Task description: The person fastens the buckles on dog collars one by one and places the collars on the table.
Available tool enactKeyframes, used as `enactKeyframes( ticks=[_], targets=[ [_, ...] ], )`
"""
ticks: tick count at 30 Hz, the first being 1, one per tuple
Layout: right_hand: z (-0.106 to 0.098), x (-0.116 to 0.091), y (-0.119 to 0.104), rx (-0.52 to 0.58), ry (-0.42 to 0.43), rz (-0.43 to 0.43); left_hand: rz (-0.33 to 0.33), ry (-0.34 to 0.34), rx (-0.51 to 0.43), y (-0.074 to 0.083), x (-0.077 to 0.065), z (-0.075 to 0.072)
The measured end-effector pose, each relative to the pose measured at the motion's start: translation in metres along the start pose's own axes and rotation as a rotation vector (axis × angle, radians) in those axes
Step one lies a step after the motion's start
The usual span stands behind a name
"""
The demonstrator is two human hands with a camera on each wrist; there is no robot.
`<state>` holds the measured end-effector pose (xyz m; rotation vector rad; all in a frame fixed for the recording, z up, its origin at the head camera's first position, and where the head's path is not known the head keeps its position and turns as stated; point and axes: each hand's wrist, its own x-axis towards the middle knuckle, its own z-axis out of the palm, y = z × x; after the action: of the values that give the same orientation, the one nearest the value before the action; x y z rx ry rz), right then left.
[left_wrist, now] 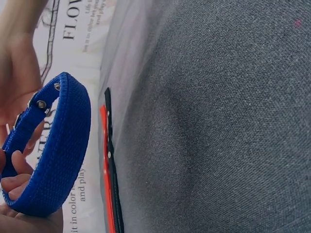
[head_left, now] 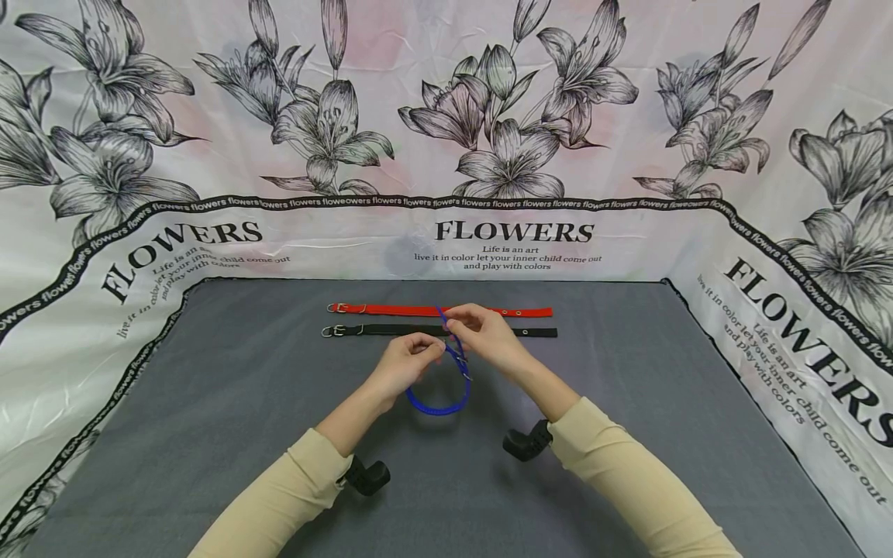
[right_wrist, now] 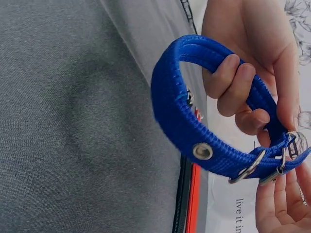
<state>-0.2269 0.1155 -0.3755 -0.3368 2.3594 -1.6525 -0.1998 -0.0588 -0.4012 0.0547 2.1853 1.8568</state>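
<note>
A blue dog collar [head_left: 438, 411] is bent into a loop and held above the table between both hands. My left hand [head_left: 406, 363] grips the strap beside the buckle, its fingers curled through the loop in the right wrist view. My right hand [head_left: 484, 335] pinches the collar's pointed free end, which sticks up past the buckle. In the right wrist view the strap passes through the metal buckle [right_wrist: 272, 175], close to a D-ring [right_wrist: 249, 167]. One metal eyelet [right_wrist: 202, 151] shows on the band. The fingertips of the right hand are partly hidden behind the strap.
Behind the hands, a red collar [head_left: 405, 311] and a black collar [head_left: 391, 330] lie flat and parallel, buckles to the left. Grey cloth [head_left: 209, 434] covers the table. Flower-printed fabric [head_left: 516, 256] walls it at the back and sides.
</note>
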Motion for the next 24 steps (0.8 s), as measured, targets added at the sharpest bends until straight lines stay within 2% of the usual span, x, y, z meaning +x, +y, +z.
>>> enactKeyframes(
  ticks=[5, 10, 15, 24],
  targets=[
    [0.0019, 0.0014, -0.0033, -0.03, 0.009, 0.023, 0.0, -0.013, 0.006, -0.0021, 0.0014, 0.0002],
    [0.0024, 0.0019, -0.0034, -0.022, 0.012, 0.02, -0.027, -0.029, 0.036, -0.0017, 0.0025, -0.0015],
    [0.0011, 0.0029, -0.0009, -0.015, 0.002, 0.013, -0.044, -0.019, 0.074, -0.0018, 0.0034, -0.0028],
    [-0.0059, 0.0035, 0.0013, 0.012, -0.035, -0.018, -0.007, 0.021, 0.102, -0.0015, 0.0026, -0.004]
  ],
)
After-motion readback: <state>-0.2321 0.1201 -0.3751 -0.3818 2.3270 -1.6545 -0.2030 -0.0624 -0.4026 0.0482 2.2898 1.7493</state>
